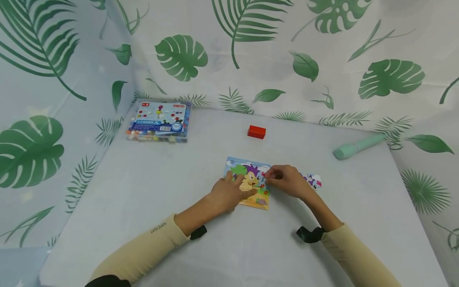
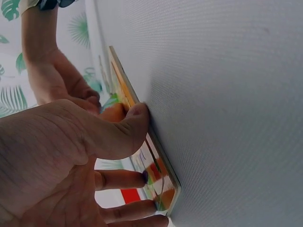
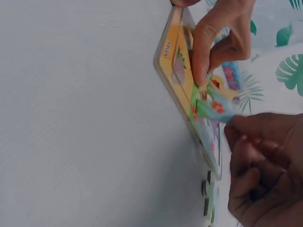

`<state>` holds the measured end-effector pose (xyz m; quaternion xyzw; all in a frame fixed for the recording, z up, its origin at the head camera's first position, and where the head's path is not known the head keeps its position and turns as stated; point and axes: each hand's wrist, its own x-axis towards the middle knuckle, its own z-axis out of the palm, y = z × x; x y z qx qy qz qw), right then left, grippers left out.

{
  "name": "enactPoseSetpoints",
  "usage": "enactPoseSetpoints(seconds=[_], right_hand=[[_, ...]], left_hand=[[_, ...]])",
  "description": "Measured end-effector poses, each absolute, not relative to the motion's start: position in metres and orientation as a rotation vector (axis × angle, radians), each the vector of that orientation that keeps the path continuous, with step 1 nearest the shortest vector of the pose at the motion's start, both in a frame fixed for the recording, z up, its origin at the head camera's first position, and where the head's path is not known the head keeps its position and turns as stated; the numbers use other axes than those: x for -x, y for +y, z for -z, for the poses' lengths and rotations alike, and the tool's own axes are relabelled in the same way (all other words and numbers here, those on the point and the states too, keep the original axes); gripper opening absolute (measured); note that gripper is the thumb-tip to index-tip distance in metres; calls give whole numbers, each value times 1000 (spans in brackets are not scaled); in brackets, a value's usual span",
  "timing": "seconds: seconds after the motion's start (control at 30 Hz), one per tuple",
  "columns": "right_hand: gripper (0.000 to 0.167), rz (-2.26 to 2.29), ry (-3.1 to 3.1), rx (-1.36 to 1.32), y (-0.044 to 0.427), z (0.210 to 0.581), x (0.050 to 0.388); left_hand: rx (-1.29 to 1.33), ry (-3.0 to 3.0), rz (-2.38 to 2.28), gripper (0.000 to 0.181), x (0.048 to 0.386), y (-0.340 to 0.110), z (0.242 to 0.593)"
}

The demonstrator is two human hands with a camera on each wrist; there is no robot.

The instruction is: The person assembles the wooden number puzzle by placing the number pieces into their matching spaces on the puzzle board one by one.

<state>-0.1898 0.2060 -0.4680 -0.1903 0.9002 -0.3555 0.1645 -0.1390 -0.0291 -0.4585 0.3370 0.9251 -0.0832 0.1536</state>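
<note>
A jigsaw board with a cartoon hedgehog picture lies flat on the white table, most of its picture in place. My left hand rests on it with fingers spread; in the left wrist view the thumb lies along the near edge of the board. Between thumb and fingers, my right hand pinches a blue-green puzzle piece with red flowers. That piece is tilted over the board's right part, its lower end at the picture. Loose puzzle pieces lie just right of the board, partly hidden by the right hand.
A clear-lidded box of colored beads stands at the back left. Behind the board sits a red block. A pale green cylindrical object lies at the back right. Leaf-patterned cloth hangs along the table's far edge.
</note>
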Motion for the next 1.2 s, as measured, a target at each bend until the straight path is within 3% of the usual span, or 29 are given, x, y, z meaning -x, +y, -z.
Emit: enactPoseSetpoints(seconds=[0.2, 0.4, 0.6, 1.2], right_hand=[[9, 1125, 2622, 545, 232, 455, 183], [16, 1100, 2580, 389, 315, 439, 170], [21, 996, 2551, 211, 371, 456, 154], [15, 822, 2742, 213, 371, 479, 149]], left_hand=[[-983, 2679, 239, 74, 141, -30, 461], [-994, 2703, 227, 75, 142, -31, 458], [-995, 2701, 233, 75, 142, -32, 457], [-1009, 2698, 212, 74, 138, -32, 463]])
